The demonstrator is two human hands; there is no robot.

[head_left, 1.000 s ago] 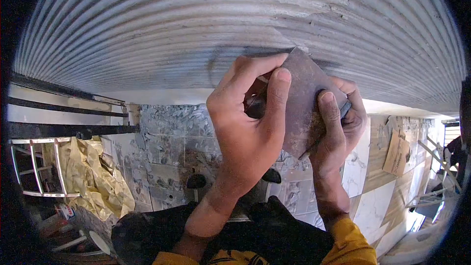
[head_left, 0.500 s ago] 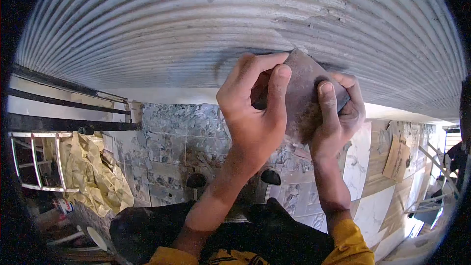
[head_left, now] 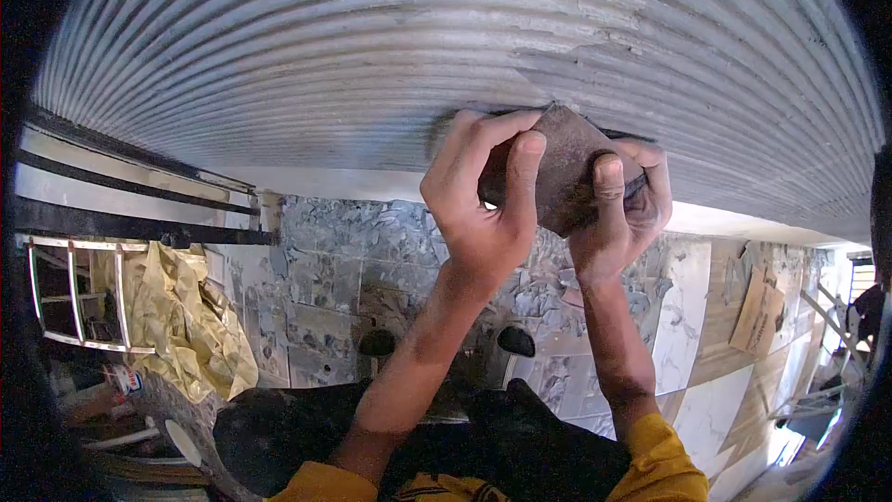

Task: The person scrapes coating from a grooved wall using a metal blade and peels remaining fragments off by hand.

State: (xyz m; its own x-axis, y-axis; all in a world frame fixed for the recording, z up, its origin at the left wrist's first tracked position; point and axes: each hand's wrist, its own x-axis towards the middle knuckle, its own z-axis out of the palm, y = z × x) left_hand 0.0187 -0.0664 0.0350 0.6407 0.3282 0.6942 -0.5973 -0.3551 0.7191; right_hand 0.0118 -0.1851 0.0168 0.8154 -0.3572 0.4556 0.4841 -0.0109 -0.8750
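Observation:
Both my hands grip a flat, brownish-grey plate (head_left: 565,163) with a pointed corner at its top, in front of the grey ridged wall (head_left: 372,56). My left hand (head_left: 478,186) is closed around its left side, thumb lying on the face. On the right edge, my right hand (head_left: 627,200) holds on with its thumb pressed flat against the face. A dark edge shows behind the fingers, right at the ridges. Most of the fingers are hidden behind the plate, and I cannot tell what kind of tool it is.
Grey scraps litter the tiled floor (head_left: 321,265) below the wall. Crumpled yellowish paper (head_left: 181,316) lies at left beside a white metal frame (head_left: 79,297), under dark rails (head_left: 139,220). A piece of cardboard (head_left: 757,311) and metal legs (head_left: 827,316) are at right.
Both hands and the plate have moved a little lower along the wall. The plate has tilted, so less of its lower face shows.

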